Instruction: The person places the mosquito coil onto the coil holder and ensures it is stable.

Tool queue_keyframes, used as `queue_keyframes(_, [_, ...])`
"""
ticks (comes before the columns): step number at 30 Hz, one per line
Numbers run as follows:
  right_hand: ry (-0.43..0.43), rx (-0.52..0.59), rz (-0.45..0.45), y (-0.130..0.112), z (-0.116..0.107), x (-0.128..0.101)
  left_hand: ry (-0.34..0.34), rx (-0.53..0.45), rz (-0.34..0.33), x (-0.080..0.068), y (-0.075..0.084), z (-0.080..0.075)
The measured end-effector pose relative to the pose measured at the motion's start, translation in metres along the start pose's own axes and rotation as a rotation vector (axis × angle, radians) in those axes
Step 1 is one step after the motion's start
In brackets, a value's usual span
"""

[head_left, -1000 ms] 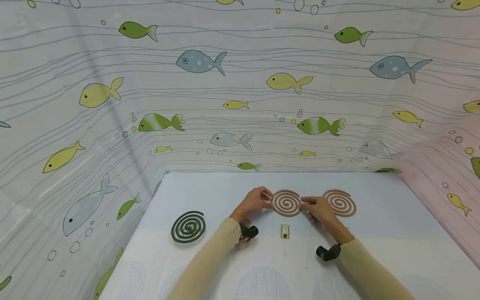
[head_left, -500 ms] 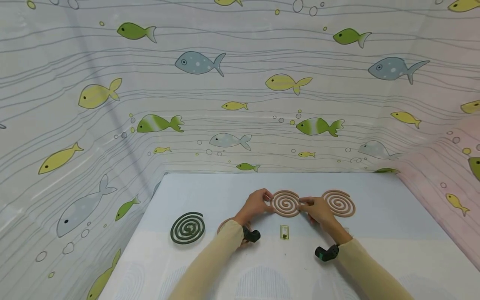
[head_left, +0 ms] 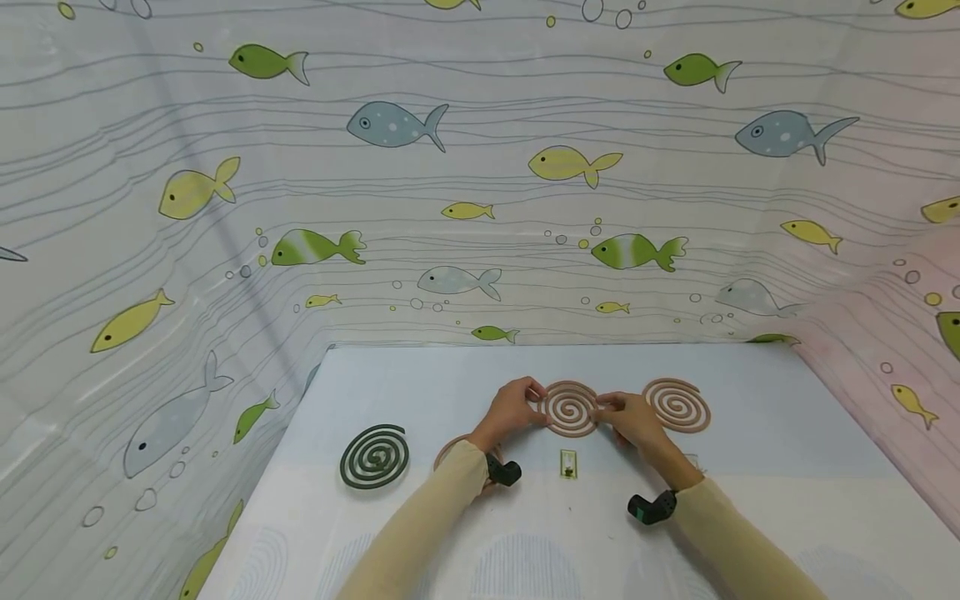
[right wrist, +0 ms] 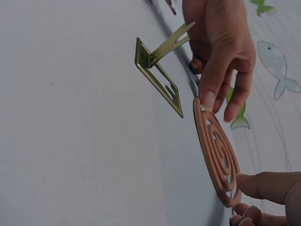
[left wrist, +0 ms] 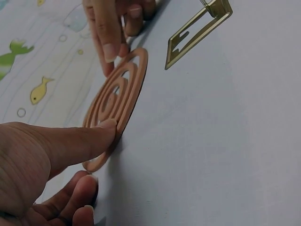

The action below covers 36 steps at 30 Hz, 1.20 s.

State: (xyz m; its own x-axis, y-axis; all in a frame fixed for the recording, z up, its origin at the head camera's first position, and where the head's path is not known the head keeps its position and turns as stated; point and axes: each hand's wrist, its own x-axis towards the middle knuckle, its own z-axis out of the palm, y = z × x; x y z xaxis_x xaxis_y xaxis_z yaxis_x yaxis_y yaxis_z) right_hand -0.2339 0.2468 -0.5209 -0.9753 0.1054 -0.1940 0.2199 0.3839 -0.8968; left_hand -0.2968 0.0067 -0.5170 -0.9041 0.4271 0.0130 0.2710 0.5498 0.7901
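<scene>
A brown mosquito coil [head_left: 570, 408] lies between my two hands toward the far side of the table. My left hand [head_left: 512, 410] holds its left edge, the thumb [left wrist: 94, 141] pressing on the top and the other fingers curled at the rim. From the right, my right hand [head_left: 636, 418] pinches the opposite edge, its thumb [right wrist: 263, 184] over the outer rings and fingertips below. In the left wrist view, the coil casts a shadow on the table. Nearer to me stands a small brass-coloured metal coil stand [head_left: 568, 464] with a raised prong [right wrist: 171, 44].
Another brown coil [head_left: 677, 406] lies just past my right hand. A dark green coil [head_left: 375, 457] is at the left. My left forearm partly covers a further brown coil [head_left: 447, 451]. Fish-patterned sheeting [head_left: 480, 242] rises behind and beside the white table [head_left: 750, 533].
My left hand has moved slightly right, onto the coil's edge, uncovering part of the coil under that forearm. My right fingers have shifted slightly left over the coil's other edge.
</scene>
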Motion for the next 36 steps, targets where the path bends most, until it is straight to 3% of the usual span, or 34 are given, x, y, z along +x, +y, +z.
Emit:
queue_keyframes(9, [0.013,0.015,0.017,-0.0021,0.0034,0.0026,0.01,0.009,0.02,0.0021,-0.0038,0.0001])
queue_keyframes(20, [-0.043,0.167,-0.005,-0.0034,0.0047,0.002,0.009,-0.023,-0.003,0.0003,-0.0037,-0.0004])
queue_keyframes(36, [-0.038,0.275,-0.009,0.0008,0.0038,0.0039,-0.017,-0.29,-0.047,0.0011,0.0008,-0.0076])
